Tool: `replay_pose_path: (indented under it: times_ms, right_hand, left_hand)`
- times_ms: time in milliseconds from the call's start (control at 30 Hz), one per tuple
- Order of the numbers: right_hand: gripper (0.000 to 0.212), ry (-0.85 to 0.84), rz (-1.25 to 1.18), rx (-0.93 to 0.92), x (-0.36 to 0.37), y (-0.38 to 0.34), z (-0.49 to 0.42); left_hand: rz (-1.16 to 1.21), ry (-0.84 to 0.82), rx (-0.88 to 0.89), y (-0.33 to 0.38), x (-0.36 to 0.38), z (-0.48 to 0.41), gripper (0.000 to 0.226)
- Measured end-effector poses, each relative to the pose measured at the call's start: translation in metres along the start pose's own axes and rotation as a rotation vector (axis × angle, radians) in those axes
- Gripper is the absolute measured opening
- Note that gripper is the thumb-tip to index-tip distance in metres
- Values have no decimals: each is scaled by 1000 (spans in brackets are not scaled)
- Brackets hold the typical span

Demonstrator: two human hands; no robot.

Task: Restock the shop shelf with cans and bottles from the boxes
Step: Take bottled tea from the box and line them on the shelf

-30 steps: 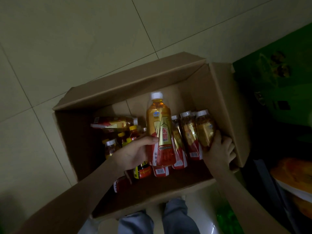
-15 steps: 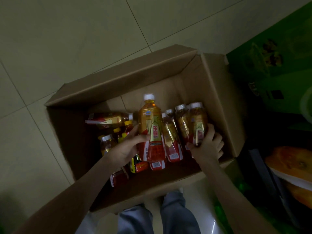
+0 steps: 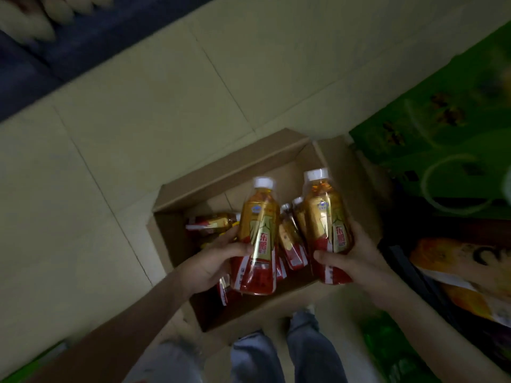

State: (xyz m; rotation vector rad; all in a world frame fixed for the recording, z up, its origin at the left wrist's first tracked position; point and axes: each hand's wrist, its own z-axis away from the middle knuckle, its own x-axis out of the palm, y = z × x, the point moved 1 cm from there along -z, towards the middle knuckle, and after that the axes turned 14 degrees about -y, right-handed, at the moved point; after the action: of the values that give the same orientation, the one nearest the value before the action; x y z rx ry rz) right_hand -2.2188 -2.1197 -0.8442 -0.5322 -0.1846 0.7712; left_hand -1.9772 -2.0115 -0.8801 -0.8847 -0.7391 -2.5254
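An open cardboard box point(image 3: 232, 170) stands on the tiled floor with several amber drink bottles inside point(image 3: 290, 239). My left hand point(image 3: 210, 264) grips one bottle point(image 3: 258, 241) with a white cap and a gold and red label, held above the box. My right hand point(image 3: 356, 255) grips a second bottle of the same kind point(image 3: 327, 225), also lifted above the box at its right side. One bottle lies on its side point(image 3: 213, 221) at the box's left.
Green cartons point(image 3: 442, 128) are stacked to the right of the box. An orange and white packet point(image 3: 464, 272) lies lower right on a dark shelf. A dark blue surface point(image 3: 69, 48) crosses the top left. My legs in jeans point(image 3: 276, 355) are below the box.
Both hands have risen out of the box, each with a bottle. The right hand moved from the row of bottles to holding one. The view has pulled back and up.
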Motion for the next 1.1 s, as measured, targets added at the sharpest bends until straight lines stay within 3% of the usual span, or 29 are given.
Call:
replay_pose_path:
  times_ms: [100,267,400,567,700,833,967,1100]
  right_hand:
    - [91,-30,-66,-81,-7,-52,68]
    - [104,48,-178,-256,-12,-125,190]
    - [90,155,-235,-395,-19,-154,288]
    - [89,147,-349,-559,-39,-166,411]
    - [78,163,-358,-676,-68,-149,515]
    - [79,260,-234,-784,-94,-115,619]
    - [67,333,-170,-882,-105,-66,712]
    - [70,326,-95,-910,-96,-29,756]
  left_hand:
    - [-118,-40,10,41,48,35,82]
    - [-273,-167,93,114,170,105,74]
    - [-341,-150,147,140,264,159,78]
    - [-523,-163,202,155,383,214,89]
    - [-680,-250,276,145,477,243,55]
    - [-762,-316,351,115,568,264,64]
    - [-774,-374,423,61,646,288,106]
    - [-782,-388,444,15,676,320,118]
